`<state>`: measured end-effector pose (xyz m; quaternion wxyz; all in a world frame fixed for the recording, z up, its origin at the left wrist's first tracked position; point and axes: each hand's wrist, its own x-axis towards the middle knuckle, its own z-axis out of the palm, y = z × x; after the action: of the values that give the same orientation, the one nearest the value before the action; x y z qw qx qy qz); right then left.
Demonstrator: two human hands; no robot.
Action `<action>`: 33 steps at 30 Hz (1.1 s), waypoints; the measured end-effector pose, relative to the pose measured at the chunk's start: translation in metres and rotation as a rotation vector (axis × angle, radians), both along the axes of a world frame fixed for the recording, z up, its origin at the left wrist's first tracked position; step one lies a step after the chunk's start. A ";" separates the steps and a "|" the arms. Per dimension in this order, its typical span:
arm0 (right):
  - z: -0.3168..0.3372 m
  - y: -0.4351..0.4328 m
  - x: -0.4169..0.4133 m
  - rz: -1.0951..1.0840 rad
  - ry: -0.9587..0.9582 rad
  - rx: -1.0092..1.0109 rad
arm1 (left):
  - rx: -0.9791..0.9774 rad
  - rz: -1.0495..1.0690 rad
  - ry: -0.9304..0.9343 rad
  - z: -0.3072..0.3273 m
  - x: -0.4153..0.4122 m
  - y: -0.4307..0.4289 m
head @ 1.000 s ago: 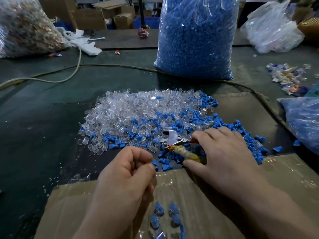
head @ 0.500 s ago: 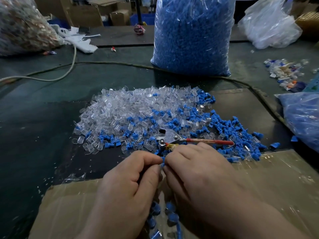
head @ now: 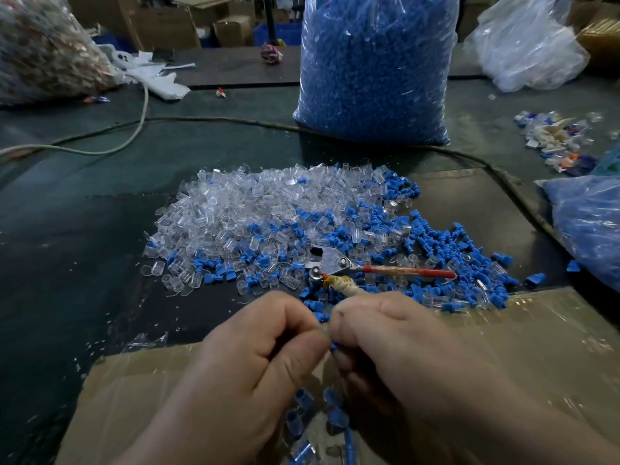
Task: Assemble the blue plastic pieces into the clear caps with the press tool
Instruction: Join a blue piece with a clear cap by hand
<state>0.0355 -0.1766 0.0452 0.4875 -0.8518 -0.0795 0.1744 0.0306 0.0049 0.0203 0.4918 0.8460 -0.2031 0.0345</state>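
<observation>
I see 2 bare hands meeting at 6 o'clock over a sheet of taped brown cardboard [head: 536, 347]. The right hand [head: 396, 350] has its grip pinched on 1 small blue piece [head: 333, 346], of which only a sliver shows, too little to give its long axis. The left hand [head: 255, 360] has its grip clenched, thumb against forefinger, right at that same spot. I cannot tell what it holds.

Just past the knuckles, toward 12 o'clock, 1 press tool [head: 339, 263] lies flat on the dark green bench [head: 67, 263]. Its shiny metal head sits at the 9 o'clock end and 2 handles fan out. The red handle [head: 409, 271] runs straight to 3 o'clock. The second, wrapped in yellowish cord [head: 342, 285], slants toward 5 o'clock, up to the right knuckles.

Around the tool spreads 1 heap of clear caps [head: 255, 209], glossy stubby tubes too many to count, with matte loose blue plugs [head: 469, 263] thickest at 3 o'clock.

At 6 o'clock, below the hands, at least 5 capped blue parts [head: 303, 401] lie on the cardboard.

At 12 o'clock stands 1 tall clear plastic bag [head: 372, 68] packed with blue plugs.
</observation>
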 end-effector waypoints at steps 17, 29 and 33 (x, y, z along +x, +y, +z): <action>-0.026 0.015 0.012 0.294 -0.658 -0.632 | 0.723 0.393 0.010 -0.014 0.022 0.013; -0.020 0.007 0.014 0.477 -0.518 -0.572 | 0.554 0.343 -0.007 -0.018 0.022 0.008; -0.021 0.005 0.015 0.270 -0.525 -0.565 | 0.497 0.310 0.004 -0.018 0.021 0.006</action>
<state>0.0510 -0.1714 0.0238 0.1702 -0.9496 -0.2615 0.0286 0.0516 0.0109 0.0022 0.2586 0.9616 -0.0726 0.0567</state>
